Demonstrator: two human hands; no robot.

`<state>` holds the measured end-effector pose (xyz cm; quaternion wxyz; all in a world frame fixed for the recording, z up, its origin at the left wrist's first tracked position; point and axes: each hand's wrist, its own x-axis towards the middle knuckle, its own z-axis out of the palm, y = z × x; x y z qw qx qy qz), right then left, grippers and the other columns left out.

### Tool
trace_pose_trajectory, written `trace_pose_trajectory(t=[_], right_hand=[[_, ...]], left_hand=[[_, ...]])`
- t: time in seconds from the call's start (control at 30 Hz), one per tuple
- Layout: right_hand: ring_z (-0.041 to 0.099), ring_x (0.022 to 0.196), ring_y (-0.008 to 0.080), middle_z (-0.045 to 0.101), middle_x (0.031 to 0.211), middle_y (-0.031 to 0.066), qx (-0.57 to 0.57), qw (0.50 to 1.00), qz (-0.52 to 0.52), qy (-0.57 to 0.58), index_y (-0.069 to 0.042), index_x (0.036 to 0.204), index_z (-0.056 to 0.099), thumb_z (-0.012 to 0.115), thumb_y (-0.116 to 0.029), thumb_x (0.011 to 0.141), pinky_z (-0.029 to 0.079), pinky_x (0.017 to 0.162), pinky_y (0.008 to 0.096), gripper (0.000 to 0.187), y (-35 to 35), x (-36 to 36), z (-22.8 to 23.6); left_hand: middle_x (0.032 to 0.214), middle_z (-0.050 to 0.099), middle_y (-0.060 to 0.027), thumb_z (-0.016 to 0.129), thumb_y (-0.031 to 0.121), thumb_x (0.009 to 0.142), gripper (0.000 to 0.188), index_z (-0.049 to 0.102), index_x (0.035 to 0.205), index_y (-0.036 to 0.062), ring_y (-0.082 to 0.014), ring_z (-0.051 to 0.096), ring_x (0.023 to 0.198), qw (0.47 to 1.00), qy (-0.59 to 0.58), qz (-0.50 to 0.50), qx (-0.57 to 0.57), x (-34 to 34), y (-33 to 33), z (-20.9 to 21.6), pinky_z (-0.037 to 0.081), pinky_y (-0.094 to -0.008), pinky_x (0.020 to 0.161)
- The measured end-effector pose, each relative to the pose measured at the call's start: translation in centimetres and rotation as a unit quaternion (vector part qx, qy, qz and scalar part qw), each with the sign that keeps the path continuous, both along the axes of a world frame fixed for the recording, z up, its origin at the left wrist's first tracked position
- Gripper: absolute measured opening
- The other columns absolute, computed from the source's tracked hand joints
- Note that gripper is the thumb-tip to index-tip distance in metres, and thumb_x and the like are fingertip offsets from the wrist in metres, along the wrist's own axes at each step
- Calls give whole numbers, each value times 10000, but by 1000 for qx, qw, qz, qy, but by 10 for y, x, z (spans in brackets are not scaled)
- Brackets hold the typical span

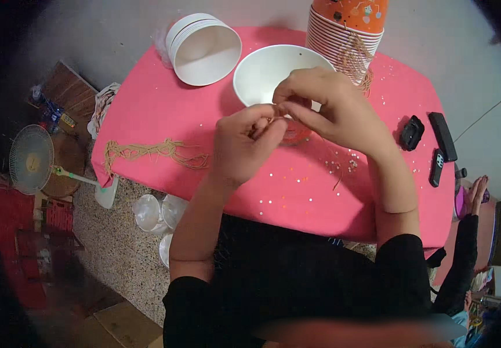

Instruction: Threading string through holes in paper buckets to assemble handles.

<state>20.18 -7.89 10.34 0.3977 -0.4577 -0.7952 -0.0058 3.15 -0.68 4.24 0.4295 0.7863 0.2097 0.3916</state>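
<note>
A paper bucket (pixel 262 66) with a white inside lies tilted in front of me, a small hole near its far rim. At its near edge my left hand (pixel 247 136) and my right hand (pixel 329 107) meet, closed in a pinch. A bit of brown twine shows at the fingertips, though the fingers cover most of it. From below my right hand a thin strand of twine (pixel 337 180) trails onto the pink cloth. Part of the bucket's reddish-orange outside (pixel 296 134) shows under the hands.
White buckets (pixel 207 55) lie nested at the back left. An orange-topped bucket stack (pixel 346 43) with twine stands at the back right. Loose twine (pixel 155 152) lies left on the pink tablecloth (pixel 169 119). Paper dots, a black tray (pixel 411 133) and a phone (pixel 436 168) are at right.
</note>
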Motion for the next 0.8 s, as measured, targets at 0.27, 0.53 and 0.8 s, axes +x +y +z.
trace_pose_trajectory(t=[0.27,0.53,0.8], right_hand=[[608,796,223,604,852,74,40,999,-28,19,-9,927,612,616,43,772,480,678,306,163,9,16,-2],[589,786,271,595,818,85,80,994,2,-79,-25,865,619,680,-10,732,471,675,359,147,2,2,2],[582,763,253,590,810,88,67,995,-8,-67,-20,851,566,653,-8,769,458,674,338,120,2,7,2]], left_hand=[[639,489,74,615,130,912,153,668,953,-8,5,343,508,944,-131,-105,-285,-11,12,2,243,-173,440],[637,477,81,625,142,910,169,659,978,-9,8,334,509,945,-136,-101,-278,-7,11,0,235,-176,438],[660,515,65,610,129,916,176,645,1015,-11,0,379,540,957,-109,-116,-242,-15,10,2,279,-169,461]])
